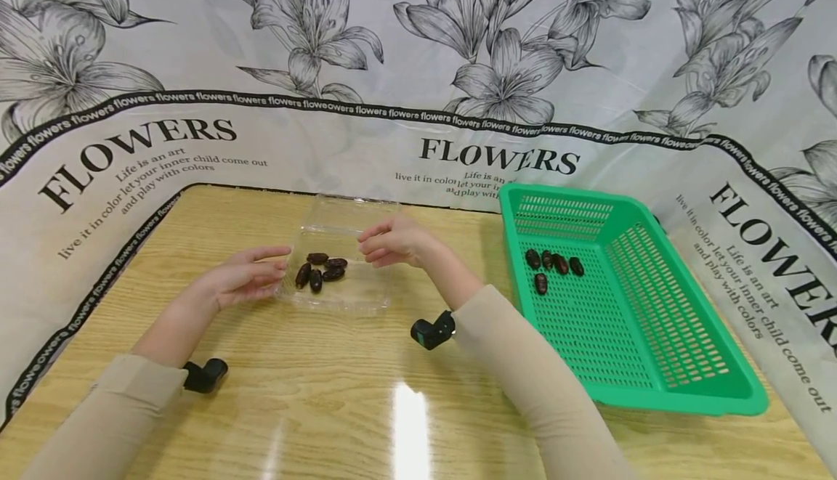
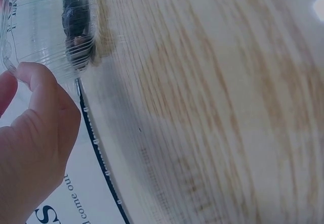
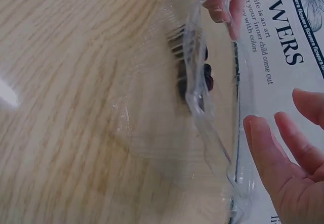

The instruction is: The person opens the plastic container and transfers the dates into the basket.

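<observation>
A clear plastic clamshell box [image 1: 346, 298] stands on the table with its lid [image 1: 356, 211] raised at the back. Several dark brown dates [image 1: 317, 280] lie in its left half. My left hand [image 1: 251, 277] is at the left wall, its thumb and index finger [image 2: 36, 75] pinching the rim at a corner. Over the box's right side, my right hand [image 1: 395, 242] hovers with fingers loosely bent and nothing between them. The right wrist view shows those fingers [image 3: 263, 143] apart from the plastic edge.
To the right is a green slotted basket [image 1: 615, 313], with several more dates [image 1: 560, 263] in its far left part. Flower-printed cloth [image 1: 445, 95] rises behind the table [image 1: 314, 393] and along its sides. Black wrist mounts [image 1: 433, 330] hang by both sleeves.
</observation>
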